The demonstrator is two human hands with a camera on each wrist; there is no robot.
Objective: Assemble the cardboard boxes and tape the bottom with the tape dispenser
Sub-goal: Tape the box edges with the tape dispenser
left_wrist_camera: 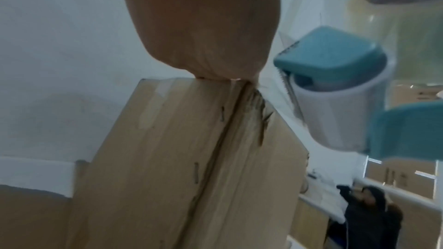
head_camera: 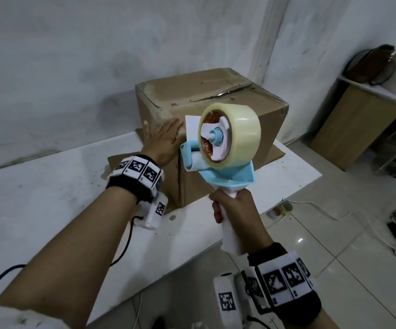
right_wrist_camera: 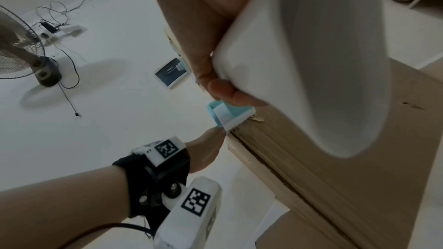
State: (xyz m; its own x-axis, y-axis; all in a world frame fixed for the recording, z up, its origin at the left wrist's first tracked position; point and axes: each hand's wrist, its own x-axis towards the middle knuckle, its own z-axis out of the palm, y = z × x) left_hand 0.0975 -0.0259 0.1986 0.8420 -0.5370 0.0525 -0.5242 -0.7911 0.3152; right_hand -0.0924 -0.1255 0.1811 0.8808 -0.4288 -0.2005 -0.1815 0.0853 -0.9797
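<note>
One cardboard box (head_camera: 216,119) stands on a white worktop (head_camera: 49,186), near its far right corner and close to the wall, with its closed flaps facing up. A seam runs across the top, and old tape and scuffs show along it. Under the box a flat piece of cardboard (head_camera: 276,151) pokes out toward the worktop's right edge.

The left hand (head_camera: 162,138) lies flat against the near upper edge of the box, fingers straight and pressing, not curled round anything. The right hand (head_camera: 233,207) is wrapped tight round the white handle of a tape dispenser (head_camera: 218,148), a blue and white tool carrying a full roll of clear tape (head_camera: 237,124). The dispenser's front end sits at the box's near top edge, just beside the left hand. The wrist views show its toothed blade and roller right at the corner where the seam begins.

The box looks light and hollow, so it would likely slide or tip if pushed hard; bracing it with a flat palm suits it. Its walls seem stiff at the edges and softer along the worn seam. The dispenser appears rigid and is best held by its handle, well clear of the blade. The tape is thin and probably sticks to itself easily.
</note>
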